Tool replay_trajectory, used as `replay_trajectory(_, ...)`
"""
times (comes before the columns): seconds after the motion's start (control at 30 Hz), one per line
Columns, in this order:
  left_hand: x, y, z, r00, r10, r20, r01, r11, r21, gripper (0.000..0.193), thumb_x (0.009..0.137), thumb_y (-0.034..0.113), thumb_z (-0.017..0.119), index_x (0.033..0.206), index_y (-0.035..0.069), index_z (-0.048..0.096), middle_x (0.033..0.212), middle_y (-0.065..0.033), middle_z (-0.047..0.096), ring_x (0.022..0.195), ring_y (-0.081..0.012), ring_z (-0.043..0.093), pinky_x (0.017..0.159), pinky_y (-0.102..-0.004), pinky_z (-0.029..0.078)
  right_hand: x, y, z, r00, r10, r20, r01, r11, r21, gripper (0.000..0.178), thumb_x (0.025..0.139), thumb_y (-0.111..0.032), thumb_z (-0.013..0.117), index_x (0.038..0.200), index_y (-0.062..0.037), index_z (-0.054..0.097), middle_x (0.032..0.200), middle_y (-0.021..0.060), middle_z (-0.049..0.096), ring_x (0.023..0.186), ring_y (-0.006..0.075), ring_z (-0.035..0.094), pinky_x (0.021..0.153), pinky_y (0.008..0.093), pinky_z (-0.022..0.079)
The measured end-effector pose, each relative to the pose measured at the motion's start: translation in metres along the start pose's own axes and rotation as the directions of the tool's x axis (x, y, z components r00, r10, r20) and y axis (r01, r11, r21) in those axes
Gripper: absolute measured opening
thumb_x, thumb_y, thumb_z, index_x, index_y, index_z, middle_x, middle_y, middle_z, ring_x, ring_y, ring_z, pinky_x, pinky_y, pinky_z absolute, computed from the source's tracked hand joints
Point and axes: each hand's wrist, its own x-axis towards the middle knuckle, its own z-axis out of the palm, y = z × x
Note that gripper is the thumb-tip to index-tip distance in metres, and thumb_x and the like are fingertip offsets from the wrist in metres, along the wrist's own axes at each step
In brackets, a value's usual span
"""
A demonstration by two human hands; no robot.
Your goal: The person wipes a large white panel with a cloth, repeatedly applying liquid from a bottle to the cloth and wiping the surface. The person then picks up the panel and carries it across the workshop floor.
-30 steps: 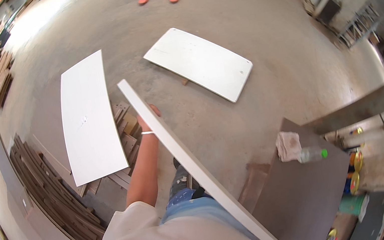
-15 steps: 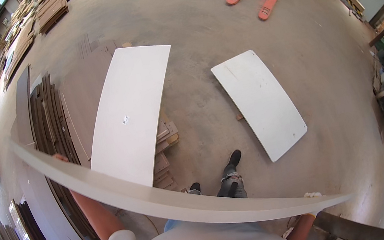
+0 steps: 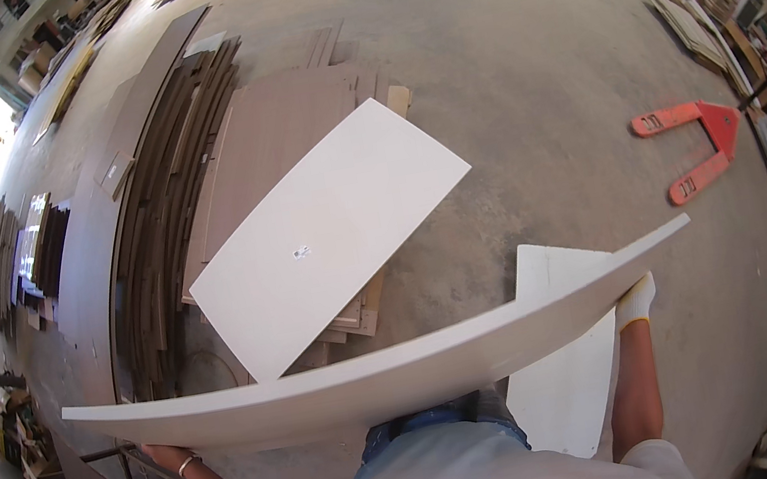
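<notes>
A long white panel [image 3: 396,371] spans the view in front of my body, its thick edge turned up toward me. My left hand [image 3: 166,456], bare with a band at the wrist, grips the panel near its left end; most of the fingers are hidden by it. Near the other end, my right hand [image 3: 635,301] in a white glove holds the panel, its fingertips partly out of sight. Beyond it, a second white panel [image 3: 342,231] with a small label lies on a stack of brown boards [image 3: 285,134]. Another white panel [image 3: 570,381] lies lower, partly covered by the held one.
Long dark boards [image 3: 175,173] are piled to the left, beside a wide grey board [image 3: 92,288]. A red pallet jack [image 3: 698,146] stands on the concrete floor at the right. Metal framing [image 3: 134,474] is close to my left hand. More stacked boards line the walls.
My body has turned left, so the floor panels and pallet jack appear shifted and rotated. The held panel's right end is now higher in view, its left end lower.
</notes>
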Motion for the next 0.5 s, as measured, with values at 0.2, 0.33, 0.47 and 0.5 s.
replay_trajectory(0.2, -0.056, -0.056, 0.043, 0.941, -0.277, -0.194, 0.323, 0.905, 0.275, 0.063, 0.104, 0.041, 0.047, 0.123, -0.017, 0.064, 0.123, -0.0239, 0.071, 0.103, -0.0305, 0.069, 0.097, -0.0407, 0.051, 0.124, 0.055, 0.185, 0.964, 0.128, 0.233, -0.055, 0.953, -0.298, 0.055, 0.104, -0.042, 0.052, 0.138, 0.0006, 0.059, 0.142, 0.009, 0.06, 0.129, 0.0242, 0.055, 0.112, 0.0376, 0.041)
replay_trajectory(0.33, -0.044, -0.129, 0.086, 0.917, -0.384, -0.103, 0.396, 0.907, 0.143, 0.059, 0.104, 0.039, 0.049, 0.122, -0.015, 0.066, 0.12, -0.0207, 0.072, 0.103, -0.0294, 0.069, 0.094, -0.0405, 0.053, 0.182, 0.127, 0.271, 0.953, 0.19, 0.238, -0.046, 0.864, -0.502, 0.053, 0.101, -0.035, 0.061, 0.137, 0.0033, 0.058, 0.141, 0.009, 0.06, 0.129, 0.0219, 0.053, 0.113, 0.0366, 0.039)
replay_trajectory(0.47, -0.03, -0.19, 0.149, 0.818, -0.573, 0.047, 0.575, 0.817, -0.049, 0.055, 0.103, 0.037, 0.051, 0.12, -0.012, 0.069, 0.118, -0.0165, 0.073, 0.101, -0.0263, 0.07, 0.09, -0.0394, 0.055, 0.224, 0.181, 0.371, 0.938, 0.201, 0.284, 0.1, 0.625, -0.774, 0.047, 0.096, -0.034, 0.062, 0.121, 0.0053, 0.068, 0.123, 0.011, 0.068, 0.109, 0.021, 0.059, 0.097, 0.0368, 0.046)
replay_trajectory(0.5, -0.02, -0.197, 0.158, 0.798, -0.59, 0.12, 0.602, 0.79, -0.114, 0.054, 0.103, 0.037, 0.052, 0.119, -0.012, 0.069, 0.117, -0.0154, 0.073, 0.1, -0.0254, 0.07, 0.089, -0.0391, 0.056, 0.222, 0.2, 0.395, 0.93, 0.244, 0.276, 0.108, 0.536, -0.837, 0.046, 0.095, -0.034, 0.062, 0.118, 0.0055, 0.07, 0.118, 0.0113, 0.069, 0.105, 0.021, 0.06, 0.094, 0.0371, 0.047)
